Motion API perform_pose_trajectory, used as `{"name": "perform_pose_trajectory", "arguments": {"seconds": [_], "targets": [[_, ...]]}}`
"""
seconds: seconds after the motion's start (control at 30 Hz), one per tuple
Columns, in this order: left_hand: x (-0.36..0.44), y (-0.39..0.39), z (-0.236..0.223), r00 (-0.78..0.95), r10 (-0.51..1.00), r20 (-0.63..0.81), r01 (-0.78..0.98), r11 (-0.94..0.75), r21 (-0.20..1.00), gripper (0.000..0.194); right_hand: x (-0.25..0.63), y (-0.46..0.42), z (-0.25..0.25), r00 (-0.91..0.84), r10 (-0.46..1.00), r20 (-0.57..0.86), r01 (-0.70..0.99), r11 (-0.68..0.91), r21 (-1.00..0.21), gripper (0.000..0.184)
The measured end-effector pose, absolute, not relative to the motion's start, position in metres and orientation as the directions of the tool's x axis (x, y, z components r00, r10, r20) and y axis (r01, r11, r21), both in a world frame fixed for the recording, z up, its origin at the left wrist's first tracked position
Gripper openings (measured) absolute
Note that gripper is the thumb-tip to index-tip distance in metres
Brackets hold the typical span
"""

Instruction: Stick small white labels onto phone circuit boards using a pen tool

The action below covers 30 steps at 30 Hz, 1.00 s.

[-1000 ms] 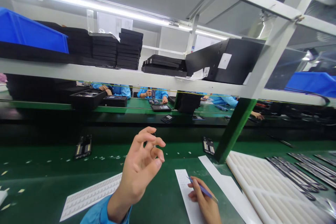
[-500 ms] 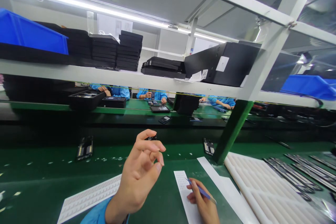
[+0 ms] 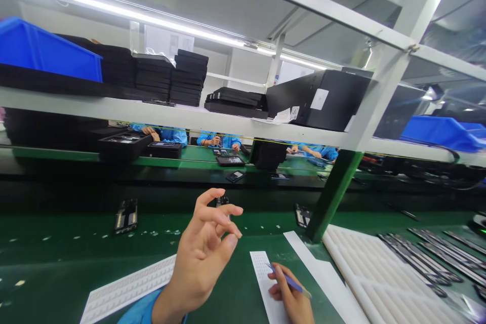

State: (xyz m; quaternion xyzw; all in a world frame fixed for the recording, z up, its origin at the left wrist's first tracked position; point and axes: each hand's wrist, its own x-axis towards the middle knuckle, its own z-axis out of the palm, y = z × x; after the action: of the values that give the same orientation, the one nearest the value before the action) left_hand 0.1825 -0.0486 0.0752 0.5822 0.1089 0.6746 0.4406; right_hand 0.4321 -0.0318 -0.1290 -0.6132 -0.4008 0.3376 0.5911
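My left hand is raised in the middle, palm turned to the right, over the green work surface. Its thumb and forefinger tips meet in a pinch, the other fingers curve apart, and anything between the tips is too small to make out. Blue tweezers are held in my right hand, with their tips at a narrow white sheet of small printed marks. Left of my left hand lies a wider white sheet with rows of pale pieces, partly covered by my wrist.
Opened phone bodies lie at the back, one partly behind my left fingers. A green post rises beside a white ribbed tray and several dark phone frames. Black trays fill the shelf. Co-workers' hands show beyond.
The view has shifted slightly. My left thumb and forefinger stay pinched while the other fingers spread a little. My right hand keeps the tweezers over the narrow sheet.
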Motion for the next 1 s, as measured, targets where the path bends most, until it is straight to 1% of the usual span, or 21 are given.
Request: {"name": "perform_pose_trajectory", "arguments": {"seconds": [0.3, 0.4, 0.47, 0.5, 0.57, 0.6, 0.63, 0.67, 0.7, 0.73, 0.83, 0.9, 0.97, 1.0], "targets": [[0.182, -0.051, 0.076, 0.041, 0.716, 0.697, -0.442, -0.612, 0.655, 0.012, 0.431, -0.033, -0.126, 0.448, 0.891, 0.068, 0.107, 0.022, -0.994, 0.07], [0.182, -0.051, 0.074, 0.008, 0.713, 0.701, -0.389, -0.643, 0.66, 0.012, 0.43, -0.035, -0.124, 0.446, 0.892, 0.077, 0.118, 0.027, -0.993, 0.067], [0.181, -0.047, 0.073, -0.059, 0.676, 0.735, -0.25, -0.723, 0.644, 0.017, 0.43, -0.035, -0.123, 0.436, 0.897, 0.075, 0.118, 0.026, -0.993, 0.066], [0.18, -0.042, 0.073, -0.101, 0.627, 0.772, -0.132, -0.778, 0.615, 0.021, 0.431, -0.035, -0.123, 0.432, 0.899, 0.072, 0.113, 0.025, -0.993, 0.065], [0.175, -0.025, 0.071, -0.146, 0.486, 0.861, 0.171, -0.845, 0.506, 0.029, 0.433, -0.035, -0.125, 0.432, 0.9, 0.057, 0.101, 0.015, -0.995, 0.067], [0.17, -0.012, 0.07, -0.143, 0.434, 0.889, 0.324, -0.829, 0.457, 0.03, 0.434, -0.035, -0.126, 0.434, 0.9, 0.046, 0.095, 0.006, -0.995, 0.068], [0.163, 0.004, 0.067, -0.13, 0.43, 0.893, 0.461, -0.771, 0.438, 0.028, 0.434, -0.035, -0.127, 0.441, 0.897, 0.038, 0.091, -0.003, -0.996, 0.07], [0.154, 0.021, 0.063, -0.139, 0.482, 0.865, 0.568, -0.677, 0.468, 0.025, 0.434, -0.034, -0.129, 0.455, 0.89, 0.034, 0.089, -0.008, -0.996, 0.071], [0.142, 0.039, 0.057, -0.176, 0.574, 0.799, 0.652, -0.54, 0.532, 0.024, 0.434, -0.034, -0.13, 0.475, 0.879, 0.037, 0.09, -0.007, -0.996, 0.072], [0.129, 0.057, 0.049, -0.242, 0.685, 0.687, 0.72, -0.348, 0.6, 0.027, 0.433, -0.034, -0.131, 0.498, 0.866, 0.044, 0.093, -0.002, -0.996, 0.072], [0.082, 0.101, 0.014, -0.409, 0.767, 0.494, 0.719, -0.063, 0.693, 0.036, 0.432, -0.035, -0.133, 0.56, 0.825, 0.07, 0.105, 0.012, -0.994, 0.072], [0.054, 0.119, -0.015, -0.537, 0.773, 0.337, 0.659, 0.135, 0.74, 0.041, 0.433, -0.035, -0.133, 0.567, 0.821, 0.062, 0.107, 0.002, -0.994, 0.072], [0.032, 0.13, -0.043, -0.616, 0.763, 0.196, 0.589, 0.281, 0.758, 0.049, 0.435, -0.035, -0.134, 0.545, 0.838, 0.034, 0.097, -0.023, -0.995, 0.072], [0.024, 0.134, -0.055, -0.631, 0.761, 0.151, 0.568, 0.32, 0.759, 0.054, 0.436, -0.035, -0.134, 0.528, 0.849, 0.021, 0.09, -0.031, -0.995, 0.073]]}}
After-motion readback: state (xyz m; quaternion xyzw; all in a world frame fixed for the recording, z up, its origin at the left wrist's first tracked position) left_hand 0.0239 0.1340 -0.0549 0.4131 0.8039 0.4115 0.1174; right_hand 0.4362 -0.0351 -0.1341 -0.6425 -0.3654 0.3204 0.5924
